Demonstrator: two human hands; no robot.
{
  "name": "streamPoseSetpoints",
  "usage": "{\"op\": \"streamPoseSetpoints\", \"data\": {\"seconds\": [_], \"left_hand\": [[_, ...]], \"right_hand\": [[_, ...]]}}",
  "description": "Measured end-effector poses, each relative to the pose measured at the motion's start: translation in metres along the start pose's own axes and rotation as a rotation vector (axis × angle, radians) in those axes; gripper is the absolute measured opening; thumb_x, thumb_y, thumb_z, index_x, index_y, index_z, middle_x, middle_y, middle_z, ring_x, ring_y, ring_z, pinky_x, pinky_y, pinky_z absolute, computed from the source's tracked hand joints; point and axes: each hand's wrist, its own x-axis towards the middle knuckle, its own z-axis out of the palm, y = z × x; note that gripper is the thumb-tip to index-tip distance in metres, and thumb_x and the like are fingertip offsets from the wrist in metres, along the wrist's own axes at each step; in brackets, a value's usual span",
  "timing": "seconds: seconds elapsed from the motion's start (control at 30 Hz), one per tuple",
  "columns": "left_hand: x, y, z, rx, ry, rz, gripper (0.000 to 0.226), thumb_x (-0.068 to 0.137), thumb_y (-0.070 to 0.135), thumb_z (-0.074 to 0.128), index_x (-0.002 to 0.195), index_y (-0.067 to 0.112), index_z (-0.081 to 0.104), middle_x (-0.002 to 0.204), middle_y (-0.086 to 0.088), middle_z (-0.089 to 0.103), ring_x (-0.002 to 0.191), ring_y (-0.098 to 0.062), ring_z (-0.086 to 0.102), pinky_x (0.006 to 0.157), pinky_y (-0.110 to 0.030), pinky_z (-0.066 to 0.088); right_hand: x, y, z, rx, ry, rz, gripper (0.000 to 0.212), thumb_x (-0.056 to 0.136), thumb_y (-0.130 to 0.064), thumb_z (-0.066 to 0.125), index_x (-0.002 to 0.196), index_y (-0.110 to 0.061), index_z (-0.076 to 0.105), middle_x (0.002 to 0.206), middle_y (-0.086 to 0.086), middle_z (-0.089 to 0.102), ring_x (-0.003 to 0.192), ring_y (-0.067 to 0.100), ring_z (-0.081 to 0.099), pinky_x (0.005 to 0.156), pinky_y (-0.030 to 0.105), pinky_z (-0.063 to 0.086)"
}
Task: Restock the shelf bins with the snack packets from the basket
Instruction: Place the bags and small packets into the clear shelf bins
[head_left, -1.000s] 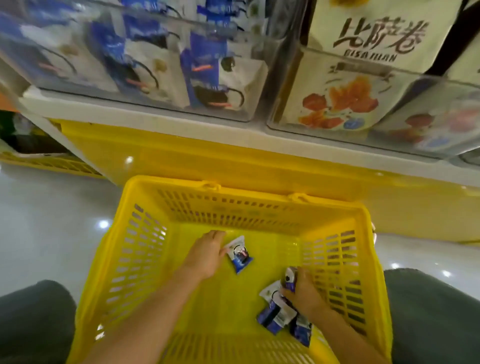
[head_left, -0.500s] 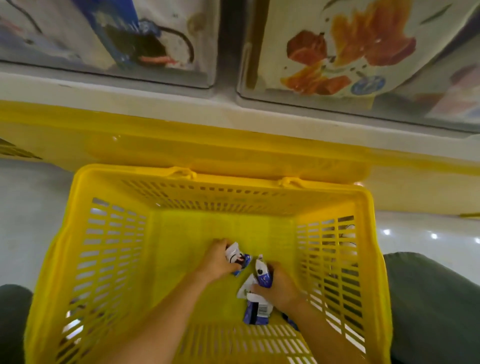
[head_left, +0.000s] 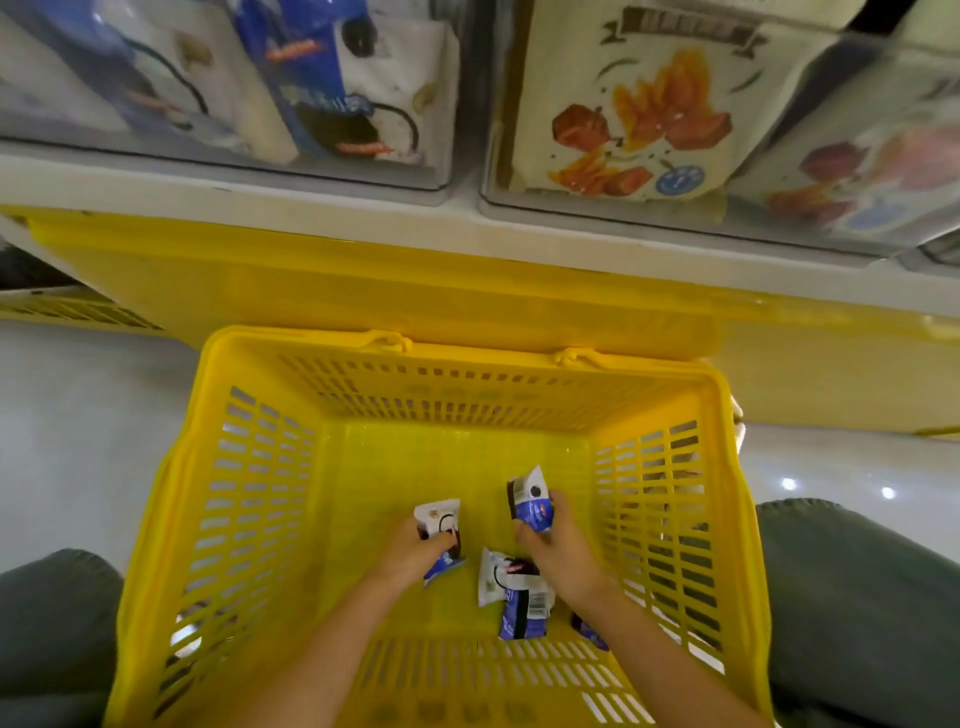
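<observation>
While print on the shelf bins (head_left: 623, 171) is being blurred beyond reading, the basket (head_left: 249, 519) is being seen from farther back than before. One snack packet (head_left: 439, 519) is being gripped by the left hand (head_left: 410, 553), another (head_left: 530, 501) by the right hand (head_left: 563, 558), now spread apart. Near the right wall, loose packets (head_left: 511, 592) are being partly hidden by the wrist.

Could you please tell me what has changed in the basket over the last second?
The left hand has closed on the packet it was reaching for. The right hand has raised one packet, leaving others on the basket floor. The basket stayed put.
</observation>
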Motion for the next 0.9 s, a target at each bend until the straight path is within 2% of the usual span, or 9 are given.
{"op": "streamPoseSetpoints", "data": {"seconds": [0.1,0.17,0.23,0.37,0.43,0.53,0.67,0.8,0.9], "left_hand": [[-0.018,0.015,0.008,-0.348,-0.142,-0.036,0.024,0.088,0.022,0.061,0.110,0.016,0.058,0.092,0.003,0.070,0.079,-0.012,0.064,0.063,-0.022,0.049],[-0.026,0.019,0.011,-0.435,-0.247,0.020,0.035,0.080,0.039,0.065,0.112,0.028,0.057,0.099,0.005,0.072,0.089,-0.011,0.068,0.064,-0.026,0.051],[-0.034,0.021,0.008,-0.460,-0.252,0.059,0.051,0.063,0.047,0.073,0.109,0.032,0.056,0.102,0.008,0.071,0.094,-0.008,0.067,0.065,-0.026,0.050],[-0.033,0.017,-0.002,-0.447,-0.136,0.076,0.042,0.070,0.031,0.074,0.106,0.024,0.053,0.110,-0.006,0.066,0.099,-0.021,0.065,0.087,-0.039,0.052],[-0.031,0.014,-0.008,-0.409,-0.118,0.073,0.041,0.080,0.023,0.070,0.115,0.023,0.049,0.113,-0.004,0.064,0.098,-0.018,0.064,0.086,-0.035,0.053],[-0.030,0.011,-0.015,-0.392,-0.109,0.064,0.042,0.083,0.015,0.067,0.119,0.022,0.045,0.113,-0.004,0.062,0.090,-0.011,0.064,0.071,-0.022,0.052],[-0.027,0.005,-0.022,-0.402,-0.092,0.035,0.043,0.084,0.013,0.065,0.120,0.021,0.044,0.115,-0.006,0.062,0.090,-0.016,0.065,0.071,-0.024,0.051],[-0.027,0.004,-0.025,-0.387,-0.097,0.015,0.045,0.083,0.013,0.066,0.122,0.020,0.044,0.116,-0.007,0.063,0.090,-0.016,0.066,0.069,-0.025,0.053],[-0.029,0.004,-0.027,-0.358,-0.101,0.014,0.045,0.083,0.015,0.066,0.123,0.018,0.045,0.116,-0.007,0.063,0.093,-0.018,0.067,0.070,-0.026,0.053]], "right_hand": [[-0.015,-0.019,0.007,-0.098,-0.077,-0.136,0.046,0.090,-0.015,0.061,0.130,-0.012,0.039,0.119,0.003,0.051,0.108,0.015,0.053,0.077,0.008,0.042],[-0.025,-0.024,0.014,-0.282,-0.161,-0.255,0.066,0.089,-0.022,0.062,0.143,-0.011,0.025,0.138,-0.002,0.033,0.131,0.011,0.030,0.103,0.013,0.028],[-0.033,-0.026,0.017,-0.302,-0.212,-0.349,0.068,0.091,-0.025,0.059,0.147,-0.015,0.020,0.144,-0.010,0.021,0.136,0.004,0.017,0.112,0.016,0.018],[-0.031,-0.018,0.006,-0.149,-0.137,-0.345,0.035,0.093,-0.008,0.054,0.127,-0.017,0.052,0.120,-0.007,0.052,0.113,0.005,0.052,0.100,0.025,0.043],[-0.021,-0.002,-0.003,-0.262,-0.101,-0.239,0.042,0.089,-0.008,0.060,0.129,-0.016,0.048,0.125,-0.003,0.051,0.117,0.012,0.051,0.095,0.017,0.041],[-0.011,0.029,-0.007,-0.508,-0.332,-0.074,0.074,0.080,-0.019,0.073,0.142,-0.013,0.032,0.143,0.002,0.036,0.131,0.017,0.038,0.099,0.019,0.034],[-0.004,0.051,0.002,-0.914,-0.428,-0.171,0.098,0.072,-0.037,0.077,0.148,-0.014,0.018,0.149,0.002,0.029,0.136,0.019,0.028,0.108,0.026,0.025],[0.004,0.054,0.003,-1.118,-0.401,-0.191,0.086,0.073,-0.050,0.071,0.141,-0.017,0.030,0.139,0.003,0.038,0.130,0.021,0.032,0.104,0.033,0.027],[0.001,0.056,0.003,-0.885,-0.464,-0.140,0.069,0.074,-0.041,0.072,0.131,-0.018,0.040,0.129,0.004,0.047,0.117,0.022,0.045,0.090,0.032,0.038]]}}
